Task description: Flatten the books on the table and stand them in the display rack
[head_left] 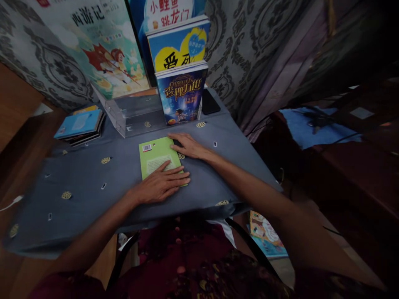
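A thin green book (155, 158) lies back cover up on the grey cloth-covered table (93, 182), its barcode at the top left corner. My left hand (163, 185) lies flat on the book's lower half, fingers stretched out and pointing right. My right hand (187, 145) rests flat at the book's upper right edge, fingers extended toward the left. Neither hand grips anything.
A clear plastic stand (137, 114) at the back holds upright books, a dark blue one (181, 97) in front. A stack of thin books (80, 126) lies at the far left. A dark phone (210, 102) lies behind the stand. More books lie on the floor (264, 236).
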{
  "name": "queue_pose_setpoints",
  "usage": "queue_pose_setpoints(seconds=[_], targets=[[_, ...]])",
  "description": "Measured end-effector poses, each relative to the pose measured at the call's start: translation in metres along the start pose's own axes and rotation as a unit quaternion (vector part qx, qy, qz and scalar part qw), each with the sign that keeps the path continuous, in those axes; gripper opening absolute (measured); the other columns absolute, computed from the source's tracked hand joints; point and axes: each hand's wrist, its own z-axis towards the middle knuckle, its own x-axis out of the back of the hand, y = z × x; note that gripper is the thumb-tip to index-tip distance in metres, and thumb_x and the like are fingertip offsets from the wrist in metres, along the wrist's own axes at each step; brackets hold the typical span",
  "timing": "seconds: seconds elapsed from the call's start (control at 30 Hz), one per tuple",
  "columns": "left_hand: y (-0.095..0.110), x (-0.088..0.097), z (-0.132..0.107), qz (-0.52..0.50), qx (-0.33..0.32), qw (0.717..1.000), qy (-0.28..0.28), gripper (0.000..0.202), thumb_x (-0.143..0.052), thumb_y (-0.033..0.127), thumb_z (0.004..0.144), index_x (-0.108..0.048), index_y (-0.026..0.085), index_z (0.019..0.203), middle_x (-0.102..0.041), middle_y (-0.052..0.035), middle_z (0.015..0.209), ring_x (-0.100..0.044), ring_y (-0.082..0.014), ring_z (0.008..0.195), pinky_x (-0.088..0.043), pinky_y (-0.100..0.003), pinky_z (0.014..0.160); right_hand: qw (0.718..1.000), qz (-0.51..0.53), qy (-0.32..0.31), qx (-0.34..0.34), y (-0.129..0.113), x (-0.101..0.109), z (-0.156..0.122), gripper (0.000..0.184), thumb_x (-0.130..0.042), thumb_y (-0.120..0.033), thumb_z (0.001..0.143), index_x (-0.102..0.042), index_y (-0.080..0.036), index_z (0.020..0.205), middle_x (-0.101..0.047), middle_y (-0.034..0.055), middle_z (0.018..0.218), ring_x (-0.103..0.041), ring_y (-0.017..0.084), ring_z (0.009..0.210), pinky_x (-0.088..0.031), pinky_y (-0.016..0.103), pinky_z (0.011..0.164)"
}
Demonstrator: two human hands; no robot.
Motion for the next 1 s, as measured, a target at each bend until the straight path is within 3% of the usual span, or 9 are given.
queue_pose_setpoints(seconds=[0.2,0.3,0.4,0.53,0.67,0.8,1.0], targets=[[0.007,-0.001,0.001,-0.013,-0.001,1.0,-0.001,0.045,-0.034,0.03,0.106,-0.041,0.034,0.15,-0.046,0.0024,0.154,-0.028,-0.0181,0.15,-0.008,-0.054,0.126,1.0,0.0,0.004,0.005,0.001,-0.002,-0.002,0.056,-0.048,-0.043,0.098,-0.045,-0.016,0.148,-0.053,0.0138,0.148,-0.048,0.029,0.137,-0.036,0.05,0.115],[0.0,0.001,-0.001,-0.017,0.014,1.0,0.009,0.046,-0.03,0.032,0.107,-0.039,0.032,0.151,-0.044,0.0011,0.155,-0.031,-0.0163,0.149,-0.011,-0.05,0.126,1.0,-0.003,0.005,0.005,0.002,-0.002,-0.004,0.056,-0.048,-0.042,0.098,-0.045,-0.014,0.147,-0.053,0.0153,0.148,-0.048,0.029,0.137,-0.036,0.05,0.115],[-0.027,0.005,-0.012,0.004,0.1,0.993,0.068,0.047,-0.028,0.036,0.107,-0.038,0.028,0.152,-0.044,-0.0033,0.156,-0.036,-0.0172,0.147,-0.015,-0.049,0.126,1.0,-0.003,0.008,0.001,0.001,-0.002,-0.005,0.055,-0.048,-0.043,0.099,-0.045,-0.017,0.148,-0.053,0.0137,0.149,-0.047,0.029,0.138,-0.036,0.051,0.115],[-0.077,0.013,-0.038,0.042,0.256,0.953,0.159,0.053,-0.025,0.041,0.106,-0.04,0.02,0.152,-0.042,-0.0102,0.157,-0.034,-0.0225,0.148,-0.022,-0.052,0.123,1.0,-0.009,0.003,0.002,-0.001,0.0,-0.005,0.056,-0.048,-0.043,0.098,-0.045,-0.017,0.148,-0.053,0.0139,0.148,-0.048,0.029,0.137,-0.036,0.051,0.115],[-0.1,0.017,-0.058,0.04,0.276,0.947,0.16,0.056,-0.022,0.046,0.106,-0.042,0.019,0.15,-0.04,-0.0101,0.157,-0.033,-0.0228,0.149,-0.026,-0.051,0.121,1.0,-0.014,0.005,0.003,-0.003,0.001,-0.005,0.057,-0.048,-0.042,0.097,-0.046,-0.013,0.147,-0.055,0.0158,0.146,-0.049,0.03,0.136,-0.037,0.049,0.114],[-0.09,0.017,-0.067,0.038,0.248,0.957,0.148,0.054,-0.022,0.045,0.106,-0.043,0.021,0.15,-0.041,-0.008,0.157,-0.031,-0.022,0.149,-0.024,-0.053,0.122,1.0,-0.017,0.004,0.001,-0.003,0.0,-0.005,0.058,-0.048,-0.042,0.097,-0.047,-0.012,0.146,-0.054,0.016,0.147,-0.049,0.031,0.135,-0.037,0.05,0.114],[-0.055,0.009,-0.084,0.026,0.198,0.97,0.135,0.048,-0.028,0.039,0.107,-0.044,0.026,0.149,-0.046,-0.0059,0.154,-0.034,-0.0213,0.148,-0.023,-0.054,0.123,1.0,-0.021,0.002,-0.003,-0.002,-0.001,-0.004,0.057,-0.047,-0.044,0.097,-0.045,-0.019,0.149,-0.054,0.0121,0.148,-0.05,0.032,0.135,-0.036,0.054,0.114]])
